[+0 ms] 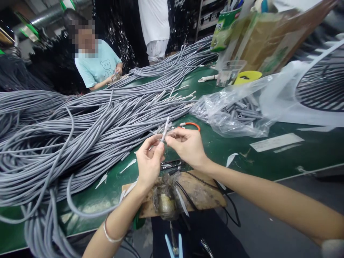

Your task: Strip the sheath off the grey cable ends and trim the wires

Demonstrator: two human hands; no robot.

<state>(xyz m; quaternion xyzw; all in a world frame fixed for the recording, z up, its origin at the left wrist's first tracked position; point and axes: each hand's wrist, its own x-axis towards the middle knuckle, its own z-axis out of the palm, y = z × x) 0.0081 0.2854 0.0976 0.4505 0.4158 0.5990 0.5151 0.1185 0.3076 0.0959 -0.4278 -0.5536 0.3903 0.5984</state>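
Over the front of the table, my left hand (149, 157) pinches a cable near its stripped end, between thumb and forefinger. The white cable end (166, 128) points up and slightly right out of my fingers. My right hand (189, 145) is closed against it from the right, fingertips pressed together close to its base. Anything small between those fingertips is hidden. A grey cable (94, 215) curves across the table toward my left wrist. Just behind my right hand is an orange loop (195, 124), beside small clear scraps.
Bundled grey cables (67, 143) fill the left side. To the right are a plastic bag (236, 111) of grey sleeves, a clear cup (228, 73), a green can (225, 28) and a fan (319, 79). A clamp-like fixture (166, 202) stands in front. Opposite, a person (98, 64) handles cables.
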